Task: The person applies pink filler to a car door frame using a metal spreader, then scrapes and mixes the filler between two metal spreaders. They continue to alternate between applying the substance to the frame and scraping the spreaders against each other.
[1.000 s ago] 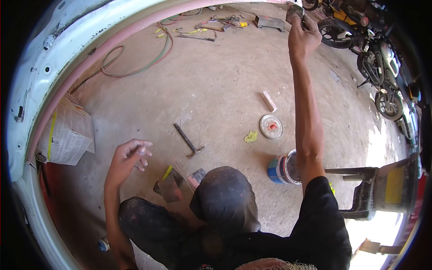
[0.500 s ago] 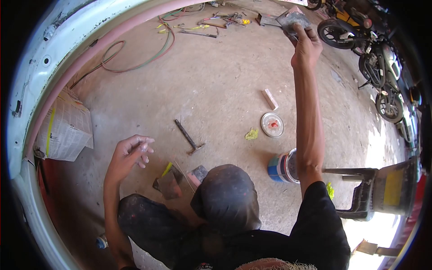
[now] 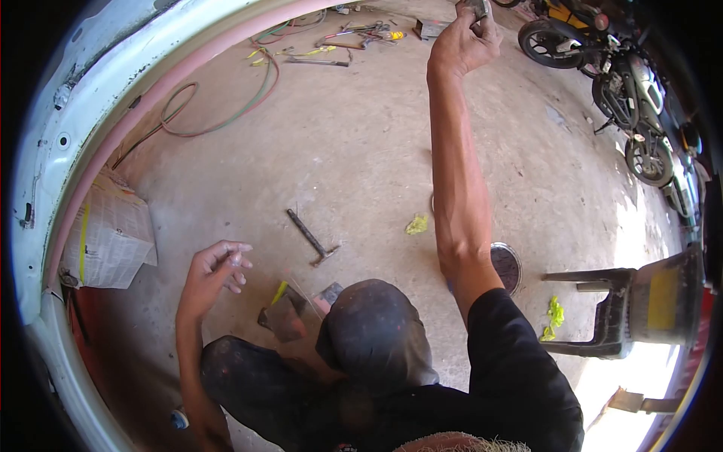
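Observation:
My right hand point(image 3: 468, 45) is raised at the top of the view, its fingers closed on a grey flat spreader point(image 3: 479, 9), most of which is hidden by the fingers or cut off by the edge. My left hand point(image 3: 216, 276) hangs in the air at left with loosely bent, whitish-dusted fingers and nothing in them. Below and right of it, dusty flat plates point(image 3: 284, 318) lie on the floor by my knees. A hammer point(image 3: 309, 235) rests on the concrete between my hands. Behind my right forearm, an open can point(image 3: 506, 265) is partly hidden.
A pale metal vehicle frame point(image 3: 56, 143) curves along the left, above a newspaper-covered part point(image 3: 113, 233). Hoses point(image 3: 263, 98) and tools point(image 3: 365, 34) lie at the far side. Motorcycles point(image 3: 625, 98) stand at right, a dark plastic chair point(image 3: 610, 309) nearer. Crumpled yellow-green scraps point(image 3: 416, 224) dot the floor.
My right hand has moved left and up toward the top edge with the spreader, turning so less of it shows. The forearm now covers the lid and block. My left hand barely moved.

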{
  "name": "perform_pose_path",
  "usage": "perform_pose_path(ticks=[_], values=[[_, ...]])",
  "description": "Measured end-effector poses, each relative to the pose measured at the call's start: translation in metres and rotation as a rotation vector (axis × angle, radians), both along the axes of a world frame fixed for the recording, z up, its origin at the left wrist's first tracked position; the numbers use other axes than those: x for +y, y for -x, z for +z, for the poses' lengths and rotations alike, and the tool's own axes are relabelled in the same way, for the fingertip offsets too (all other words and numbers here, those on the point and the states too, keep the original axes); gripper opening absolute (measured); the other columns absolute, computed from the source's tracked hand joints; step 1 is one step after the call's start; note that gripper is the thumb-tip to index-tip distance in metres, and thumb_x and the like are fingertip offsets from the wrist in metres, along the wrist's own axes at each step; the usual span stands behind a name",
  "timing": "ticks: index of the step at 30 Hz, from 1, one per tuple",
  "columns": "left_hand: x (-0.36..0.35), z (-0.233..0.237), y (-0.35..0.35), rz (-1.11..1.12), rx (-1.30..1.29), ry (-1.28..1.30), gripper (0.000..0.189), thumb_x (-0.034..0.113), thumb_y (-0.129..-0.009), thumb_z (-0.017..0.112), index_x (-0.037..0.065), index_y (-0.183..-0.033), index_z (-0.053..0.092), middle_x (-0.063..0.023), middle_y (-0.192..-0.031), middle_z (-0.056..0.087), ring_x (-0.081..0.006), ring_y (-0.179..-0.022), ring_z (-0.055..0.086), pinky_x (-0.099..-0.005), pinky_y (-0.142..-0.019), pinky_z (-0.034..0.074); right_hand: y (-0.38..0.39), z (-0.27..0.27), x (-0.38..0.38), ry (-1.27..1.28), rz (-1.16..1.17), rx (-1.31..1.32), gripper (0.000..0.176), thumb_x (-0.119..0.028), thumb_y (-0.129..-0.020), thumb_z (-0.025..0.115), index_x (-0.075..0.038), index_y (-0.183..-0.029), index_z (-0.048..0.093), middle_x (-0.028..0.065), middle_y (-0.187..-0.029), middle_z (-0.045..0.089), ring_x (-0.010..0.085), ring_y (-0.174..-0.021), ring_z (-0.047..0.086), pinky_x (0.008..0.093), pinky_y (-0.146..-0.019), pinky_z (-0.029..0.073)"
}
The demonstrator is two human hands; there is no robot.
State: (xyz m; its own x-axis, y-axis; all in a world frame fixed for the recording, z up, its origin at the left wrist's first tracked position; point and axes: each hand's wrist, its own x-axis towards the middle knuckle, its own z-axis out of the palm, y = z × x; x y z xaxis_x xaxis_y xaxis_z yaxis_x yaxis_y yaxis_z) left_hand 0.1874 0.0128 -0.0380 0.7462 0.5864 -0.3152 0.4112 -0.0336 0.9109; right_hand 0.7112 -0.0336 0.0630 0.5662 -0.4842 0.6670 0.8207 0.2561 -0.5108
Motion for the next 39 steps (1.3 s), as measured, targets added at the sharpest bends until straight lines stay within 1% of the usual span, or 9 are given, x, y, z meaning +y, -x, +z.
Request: perform_pose_path(ticks=[4,6,8,10,19,22,25,28,39], values=[[0.000,0.002,0.002,0.000,0.000,0.003,0.032,0.022,-0.105,0.059,-0.001,-0.125,0.066,-0.0084,-0.096,0.070,-0.0101,-0.074,0.063,-0.0260,-0.063,0.056,0.023,0.020,0.005,-0.082,-0.017,0.071,0.015,-0.009,-0.095,0.073,0.005,-0.100,0.076,0.0040,-0.087,0.064,0.0119,-0.079,0.059,0.0270,-0.070,0.047],[0.001,0.001,0.005,0.002,-0.001,0.008,0.032,0.022,-0.105,0.059,-0.001,-0.125,0.066,-0.0083,-0.096,0.070,-0.0102,-0.074,0.063,-0.0259,-0.063,0.056,0.050,0.037,-0.011,-0.338,0.426,0.164,0.015,-0.008,-0.095,0.073,0.006,-0.099,0.076,0.0046,-0.084,0.062,0.0129,-0.078,0.059,0.0286,-0.069,0.048],[0.003,-0.001,0.007,-0.006,-0.004,0.016,0.031,0.021,-0.105,0.059,-0.001,-0.125,0.066,-0.0084,-0.096,0.070,-0.0102,-0.074,0.063,-0.0258,-0.063,0.056,0.048,0.036,-0.007,-0.362,0.410,0.150,0.015,-0.007,-0.095,0.073,0.006,-0.100,0.076,0.0053,-0.083,0.061,0.0135,-0.078,0.059,0.0295,-0.069,0.049],[0.005,-0.001,0.008,-0.018,0.001,0.025,0.031,0.021,-0.105,0.059,-0.001,-0.125,0.066,-0.0084,-0.096,0.071,-0.0102,-0.074,0.063,-0.0259,-0.063,0.056,0.024,0.023,0.015,-0.151,-0.057,0.025,0.015,-0.006,-0.095,0.072,0.006,-0.102,0.076,0.0062,-0.083,0.062,0.0137,-0.079,0.060,0.0298,-0.070,0.050],[0.011,-0.005,0.018,-0.027,0.007,0.033,0.031,0.020,-0.105,0.059,-0.002,-0.126,0.066,-0.0081,-0.095,0.071,-0.0106,-0.074,0.063,-0.0261,-0.064,0.055,0.010,0.021,0.020,-0.263,0.035,-0.026,0.017,0.000,-0.094,0.067,0.008,-0.107,0.074,0.0055,-0.092,0.067,0.0133,-0.085,0.063,0.0294,-0.077,0.053],[0.014,-0.009,0.023,-0.034,0.015,0.044,0.032,0.020,-0.105,0.059,-0.002,-0.126,0.066,-0.0081,-0.095,0.071,-0.0105,-0.074,0.063,-0.0261,-0.064,0.055,0.010,0.025,0.021,-0.307,0.171,-0.120,0.022,0.001,-0.093,0.067,0.008,-0.113,0.073,0.0073,-0.094,0.068,0.0152,-0.089,0.064,0.0299,-0.081,0.054],[0.014,-0.010,0.024,-0.032,0.020,0.045,0.032,0.020,-0.105,0.059,-0.003,-0.127,0.066,-0.0081,-0.095,0.071,-0.0104,-0.073,0.063,-0.0261,-0.064,0.055,0.006,0.023,0.031,-0.122,-0.123,-0.119,0.030,0.001,-0.091,0.068,0.007,-0.121,0.072,0.0083,-0.095,0.066,0.0183,-0.090,0.063,0.0314,-0.083,0.053],[0.015,-0.009,0.022,-0.038,0.020,0.044,0.032,0.019,-0.105,0.058,-0.003,-0.127,0.066,-0.0081,-0.095,0.071,-0.0102,-0.073,0.063,-0.0261,-0.064,0.055,0.014,0.021,0.036,-0.070,0.010,0.042,0.035,-0.001,-0.090,0.069,0.004,-0.125,0.072,0.0113,-0.102,0.064,0.0205,-0.092,0.062,0.0323,-0.084,0.052],[0.014,-0.006,0.024,-0.042,0.041,0.050,0.032,0.018,-0.105,0.058,-0.003,-0.128,0.067,-0.0093,-0.097,0.072,-0.0108,-0.075,0.064,-0.0268,-0.064,0.056,0.008,0.013,0.048,0.058,-0.158,-0.085,0.035,-0.002,-0.094,0.069,-0.004,-0.129,0.072,0.0093,-0.100,0.054,0.0214,-0.092,0.055,0.0328,-0.080,0.048]])
